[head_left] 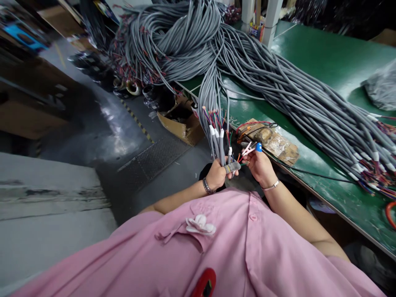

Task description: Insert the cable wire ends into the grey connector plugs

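My left hand (216, 175) is closed around the end of a grey cable (229, 159), whose thin coloured wires fan out past the fingers. A grey cover with yellow marks (232, 166) sits over the thumb. Close beside it, my right hand (261, 168) is pinched on a pink clothespin-like clip (247, 149), near the loose wires. One of its digits wears a blue finger cap (258, 147). Whether the clip touches a wire I cannot tell. Several cable ends with white sleeves (221, 133) and bare coloured wires hang just beyond my left hand.
A large heap of grey cables (192, 41) lies across the green table (309, 41). At the table edge is a tape-wrapped board (275, 144) with wires. An open cardboard box (182, 119) stands on the floor. A plastic bag (382, 86) rests at the right.
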Available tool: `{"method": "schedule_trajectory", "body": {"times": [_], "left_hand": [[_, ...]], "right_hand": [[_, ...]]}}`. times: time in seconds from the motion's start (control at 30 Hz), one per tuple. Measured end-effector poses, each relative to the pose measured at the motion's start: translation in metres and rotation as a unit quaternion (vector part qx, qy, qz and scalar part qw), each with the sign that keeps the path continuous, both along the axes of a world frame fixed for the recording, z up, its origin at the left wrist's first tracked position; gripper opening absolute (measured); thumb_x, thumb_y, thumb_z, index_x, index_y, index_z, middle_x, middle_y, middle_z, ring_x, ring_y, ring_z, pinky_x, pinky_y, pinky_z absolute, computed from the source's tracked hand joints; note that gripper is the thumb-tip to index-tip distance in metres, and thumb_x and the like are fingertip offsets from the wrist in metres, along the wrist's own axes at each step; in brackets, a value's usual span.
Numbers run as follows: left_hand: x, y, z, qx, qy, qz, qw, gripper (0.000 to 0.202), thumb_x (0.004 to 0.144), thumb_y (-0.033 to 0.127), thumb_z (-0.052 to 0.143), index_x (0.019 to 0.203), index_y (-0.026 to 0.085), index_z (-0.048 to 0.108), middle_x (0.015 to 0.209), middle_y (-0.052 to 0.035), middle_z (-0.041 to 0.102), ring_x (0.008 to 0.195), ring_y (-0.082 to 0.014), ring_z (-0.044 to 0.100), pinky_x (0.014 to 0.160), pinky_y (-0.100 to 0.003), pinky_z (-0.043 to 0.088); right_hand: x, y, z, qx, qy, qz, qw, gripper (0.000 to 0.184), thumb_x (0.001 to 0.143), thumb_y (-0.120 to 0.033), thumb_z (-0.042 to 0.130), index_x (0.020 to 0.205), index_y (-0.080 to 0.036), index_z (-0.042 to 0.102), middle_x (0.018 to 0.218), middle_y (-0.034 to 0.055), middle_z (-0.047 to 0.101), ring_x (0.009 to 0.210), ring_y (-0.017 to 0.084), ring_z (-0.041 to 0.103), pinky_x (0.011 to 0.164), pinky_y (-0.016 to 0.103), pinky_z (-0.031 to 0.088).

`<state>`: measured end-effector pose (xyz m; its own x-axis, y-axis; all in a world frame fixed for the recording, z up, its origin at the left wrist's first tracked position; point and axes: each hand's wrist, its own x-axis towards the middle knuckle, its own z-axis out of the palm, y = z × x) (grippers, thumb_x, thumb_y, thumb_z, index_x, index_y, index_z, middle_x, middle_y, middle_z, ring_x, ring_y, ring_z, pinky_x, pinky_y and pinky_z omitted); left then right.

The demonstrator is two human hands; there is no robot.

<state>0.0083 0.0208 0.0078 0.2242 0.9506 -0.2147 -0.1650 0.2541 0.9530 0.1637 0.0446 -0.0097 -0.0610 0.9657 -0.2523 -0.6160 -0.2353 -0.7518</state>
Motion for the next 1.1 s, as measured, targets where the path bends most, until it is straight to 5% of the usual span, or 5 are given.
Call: {"method": "schedule_trajectory", "body": {"times": [0.17, 0.3, 0.7, 1.1], "left_hand": [[-0.001, 0.002, -0.004, -0.002, 0.018, 0.003, 1.000, 0.032, 0.069, 0.040, 0.075, 0.063, 0.014, 0.058, 0.055, -0.0005, 0.062, 0.037, -0.0051, 0.043, 0.039, -0.021, 0.030], [-0.005, 0.000, -0.012, 0.011, 0.041, -0.007, 0.999, 0.033, 0.071, 0.043, 0.073, 0.067, 0.013, 0.059, 0.057, -0.0011, 0.063, 0.039, -0.0055, 0.044, 0.040, -0.020, 0.030], [-0.012, 0.002, -0.006, 0.050, 0.119, -0.124, 0.984, 0.028, 0.074, 0.039, 0.071, 0.072, 0.012, 0.065, 0.059, -0.0036, 0.065, 0.043, -0.0075, 0.048, 0.046, -0.021, 0.039], [-0.009, 0.000, -0.007, 0.038, 0.100, -0.082, 0.991, 0.033, 0.075, 0.045, 0.070, 0.069, 0.012, 0.064, 0.059, -0.0035, 0.065, 0.043, -0.0075, 0.048, 0.046, -0.021, 0.039]], "right_hand": [[0.003, -0.006, 0.004, -0.001, -0.042, 0.057, 0.998, 0.048, 0.074, -0.065, 0.063, 0.083, -0.019, 0.069, 0.080, 0.0026, 0.068, 0.062, 0.010, 0.057, 0.057, 0.022, 0.049], [0.003, -0.016, 0.012, 0.002, -0.108, 0.139, 0.984, 0.035, 0.066, -0.047, 0.080, 0.081, -0.017, 0.069, 0.072, 0.0003, 0.067, 0.058, 0.009, 0.056, 0.055, 0.022, 0.046], [-0.003, -0.025, 0.014, 0.070, -0.129, 0.124, 0.981, 0.021, 0.068, -0.036, 0.079, 0.069, -0.020, 0.065, 0.061, -0.0016, 0.065, 0.051, 0.012, 0.056, 0.054, 0.027, 0.047], [-0.006, -0.027, 0.013, 0.078, -0.153, 0.080, 0.982, 0.020, 0.070, -0.036, 0.078, 0.072, -0.021, 0.065, 0.062, -0.0025, 0.062, 0.053, 0.011, 0.052, 0.054, 0.026, 0.043]]}}
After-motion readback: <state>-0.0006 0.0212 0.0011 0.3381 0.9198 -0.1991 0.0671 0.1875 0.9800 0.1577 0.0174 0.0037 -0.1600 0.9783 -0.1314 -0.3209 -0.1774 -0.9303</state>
